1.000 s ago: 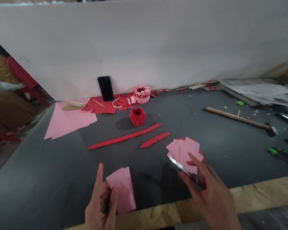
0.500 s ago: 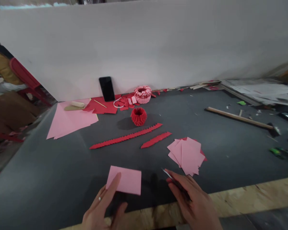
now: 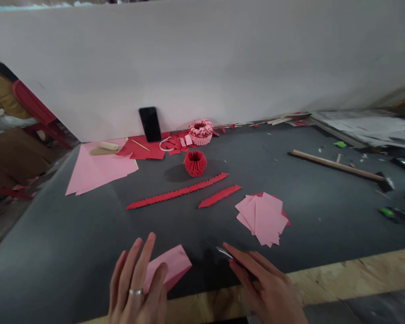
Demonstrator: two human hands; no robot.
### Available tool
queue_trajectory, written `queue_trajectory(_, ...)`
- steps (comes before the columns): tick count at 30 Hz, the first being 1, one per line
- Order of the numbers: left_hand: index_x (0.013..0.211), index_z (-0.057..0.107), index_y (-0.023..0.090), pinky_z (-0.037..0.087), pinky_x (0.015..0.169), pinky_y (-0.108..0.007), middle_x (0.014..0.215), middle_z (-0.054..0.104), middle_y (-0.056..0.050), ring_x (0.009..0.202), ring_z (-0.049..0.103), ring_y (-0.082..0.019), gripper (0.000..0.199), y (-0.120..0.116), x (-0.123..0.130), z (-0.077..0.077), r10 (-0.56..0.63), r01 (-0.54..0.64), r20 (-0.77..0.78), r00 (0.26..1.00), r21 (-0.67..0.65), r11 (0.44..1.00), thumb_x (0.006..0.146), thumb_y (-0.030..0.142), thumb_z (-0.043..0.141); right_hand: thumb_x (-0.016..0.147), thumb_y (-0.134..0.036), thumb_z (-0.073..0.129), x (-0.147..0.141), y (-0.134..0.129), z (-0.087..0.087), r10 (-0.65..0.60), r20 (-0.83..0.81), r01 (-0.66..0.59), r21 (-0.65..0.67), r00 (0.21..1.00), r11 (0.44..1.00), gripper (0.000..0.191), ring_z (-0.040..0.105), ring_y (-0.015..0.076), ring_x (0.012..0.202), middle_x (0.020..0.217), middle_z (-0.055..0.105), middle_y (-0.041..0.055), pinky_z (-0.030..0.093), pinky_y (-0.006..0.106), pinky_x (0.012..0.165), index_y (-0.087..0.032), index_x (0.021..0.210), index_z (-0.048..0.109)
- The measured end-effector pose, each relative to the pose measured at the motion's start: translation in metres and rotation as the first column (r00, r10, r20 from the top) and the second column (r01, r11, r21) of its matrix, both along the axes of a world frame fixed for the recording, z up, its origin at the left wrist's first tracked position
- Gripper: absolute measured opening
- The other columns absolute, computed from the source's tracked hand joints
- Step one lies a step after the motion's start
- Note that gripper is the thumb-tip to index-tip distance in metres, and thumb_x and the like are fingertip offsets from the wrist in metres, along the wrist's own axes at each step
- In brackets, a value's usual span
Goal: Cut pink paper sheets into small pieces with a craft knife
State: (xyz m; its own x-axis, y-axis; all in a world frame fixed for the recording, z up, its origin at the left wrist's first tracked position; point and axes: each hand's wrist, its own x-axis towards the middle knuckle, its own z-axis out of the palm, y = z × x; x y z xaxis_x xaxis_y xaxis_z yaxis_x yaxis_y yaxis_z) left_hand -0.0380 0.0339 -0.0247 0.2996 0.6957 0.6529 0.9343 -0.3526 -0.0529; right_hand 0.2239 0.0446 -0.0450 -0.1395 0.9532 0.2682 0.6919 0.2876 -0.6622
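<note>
My left hand, with a ring on one finger, has its thumb over a folded pink paper near the front edge and grips it. In my right hand is a slim dark tool with a pale metal tip, pointing left towards the paper. Right of centre lies a fanned pile of pink sheets with red paper beneath. Two red notched paper strips rest in mid-table. Behind them stands a red pleated paper ring, and farther back a pink-and-red one.
A phone leans on the white panel. Large pink sheets and red scraps lie at the back left. A hammer lies on the right, near stacked papers and a bright green scrap. Wood lines the front edge.
The pink paper has turned, tilted and moved nearer the front edge in my left hand, whose fingers are now raised. My right hand with the tool has shifted slightly left.
</note>
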Motion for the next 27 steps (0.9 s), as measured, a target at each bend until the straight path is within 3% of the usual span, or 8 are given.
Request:
queue_trajectory(3, 0.094, 0.067, 0.023, 0.052, 0.097, -0.038, 0.136, 0.064, -0.003, 0.123, 0.061, -0.023, 0.029, 0.000, -0.005, -0.011, -0.076, 0.076, 0.004, 0.997, -0.118, 0.990, 0.080, 0.001, 0.054, 0.102, -0.032, 0.047, 0.001, 0.001, -0.004, -0.003, 0.025, 0.002, 0.027, 1.000, 1.000, 0.032, 0.070, 0.0152, 0.073, 0.092, 0.071, 0.0027, 0.058, 0.021, 0.062, -0.030, 0.129, 0.064)
queue_trajectory(5, 0.104, 0.069, 0.024, 0.054, 0.088, -0.033, 0.127, 0.070, -0.001, 0.110, 0.067, -0.020, 0.039, -0.001, -0.008, -0.018, -0.097, 0.087, -0.058, 0.994, -0.157, 0.984, 0.080, 0.001, 0.049, 0.102, -0.032, 0.047, 0.002, 0.002, -0.005, 0.014, 0.038, -0.016, 0.031, 0.999, 0.999, 0.031, 0.070, 0.0154, 0.076, 0.094, 0.071, 0.0026, 0.058, 0.021, 0.064, -0.030, 0.127, 0.065)
queue_trajectory(11, 0.122, 0.067, 0.021, 0.059, 0.076, -0.033, 0.123, 0.072, -0.002, 0.100, 0.071, -0.022, 0.040, -0.002, -0.006, -0.023, -0.143, 0.088, -0.221, 0.965, -0.242, 0.966, 0.086, 0.012, 0.052, 0.101, -0.030, 0.048, 0.001, 0.001, -0.002, 0.027, 0.098, -0.030, 0.025, 0.995, 0.999, 0.030, 0.070, 0.0157, 0.078, 0.098, 0.071, 0.0031, 0.059, 0.022, 0.066, -0.031, 0.121, 0.070)
queue_trajectory(22, 0.125, 0.062, 0.015, 0.060, 0.078, -0.034, 0.116, 0.073, -0.005, 0.096, 0.069, -0.022, 0.042, 0.004, 0.002, -0.012, -0.129, 0.057, -0.205, 0.970, -0.325, 0.944, 0.086, 0.013, 0.049, 0.098, -0.018, 0.049, -0.004, -0.007, -0.003, 0.159, 0.273, -0.196, 0.114, 0.949, 0.974, 0.038, 0.067, 0.0191, 0.083, 0.097, 0.068, 0.0043, 0.060, 0.036, 0.077, -0.033, 0.128, 0.066)
queue_trajectory(27, 0.122, 0.066, 0.018, 0.056, 0.078, -0.035, 0.118, 0.073, -0.004, 0.094, 0.069, -0.022, 0.034, 0.005, 0.004, -0.010, -0.134, 0.067, -0.235, 0.963, -0.274, 0.959, 0.090, 0.019, 0.052, 0.097, -0.015, 0.045, -0.021, -0.003, 0.000, 0.140, 0.302, -0.180, 0.106, 0.943, 0.978, 0.037, 0.065, 0.0205, 0.079, 0.095, 0.067, 0.0071, 0.057, 0.033, 0.064, -0.026, 0.124, 0.068)
